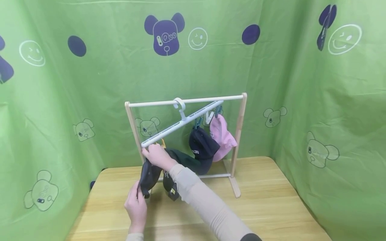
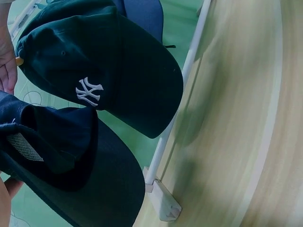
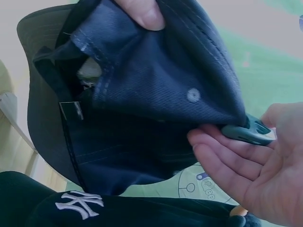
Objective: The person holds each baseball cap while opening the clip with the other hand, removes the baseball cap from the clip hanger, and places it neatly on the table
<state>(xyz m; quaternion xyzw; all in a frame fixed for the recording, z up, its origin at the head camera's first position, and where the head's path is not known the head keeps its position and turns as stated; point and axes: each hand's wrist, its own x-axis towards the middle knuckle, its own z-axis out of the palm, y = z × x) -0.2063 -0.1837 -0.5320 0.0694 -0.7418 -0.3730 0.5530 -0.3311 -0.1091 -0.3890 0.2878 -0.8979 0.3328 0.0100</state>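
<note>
A dark navy cap (image 1: 149,177) hangs just below the low left end of a tilted white hanger (image 1: 169,130). My left hand (image 1: 136,205) grips this cap, its thumb (image 3: 144,14) pressing the fabric in the right wrist view. With my right hand (image 1: 158,155) I pinch a dark green clip (image 3: 248,132) at the top of the cap's crown. Beside it hangs a dark green cap (image 2: 71,61) with a white NY emblem, under a yellow clip (image 1: 163,143). Farther right on the hanger are a navy cap (image 1: 200,144) with white letters and a pink cap (image 1: 223,137).
The hanger hooks over the white top bar (image 1: 208,99) of a rack with wooden side posts (image 1: 239,134). A white clip (image 1: 209,117) dangles between the two right-hand caps. The rack stands on a wooden table (image 1: 265,201), enclosed by green printed curtains (image 1: 114,73).
</note>
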